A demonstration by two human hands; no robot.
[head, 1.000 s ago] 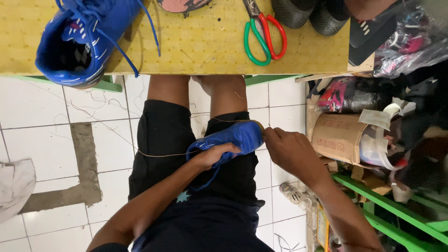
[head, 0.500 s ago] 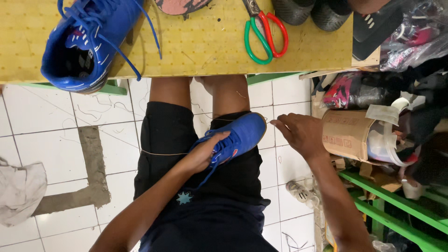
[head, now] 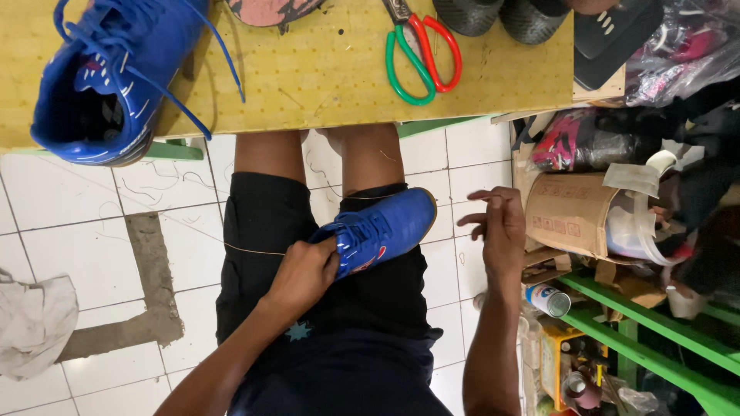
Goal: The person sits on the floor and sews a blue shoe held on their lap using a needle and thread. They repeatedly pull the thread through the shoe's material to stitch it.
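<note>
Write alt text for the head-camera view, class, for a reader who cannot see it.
Seen from above, a seated person's left hand grips a blue shoe on their lap while the right hand is raised beside it, fingers pinched. A matching blue shoe and red-and-green scissors lie on the yellow workbench ahead.

Yellow pegboard surface (head: 324,69) before me, bearing a blue laced shoe (head: 108,77), red-and-green scissors (head: 424,54), two dark ribbed soles (head: 501,15)
</note>
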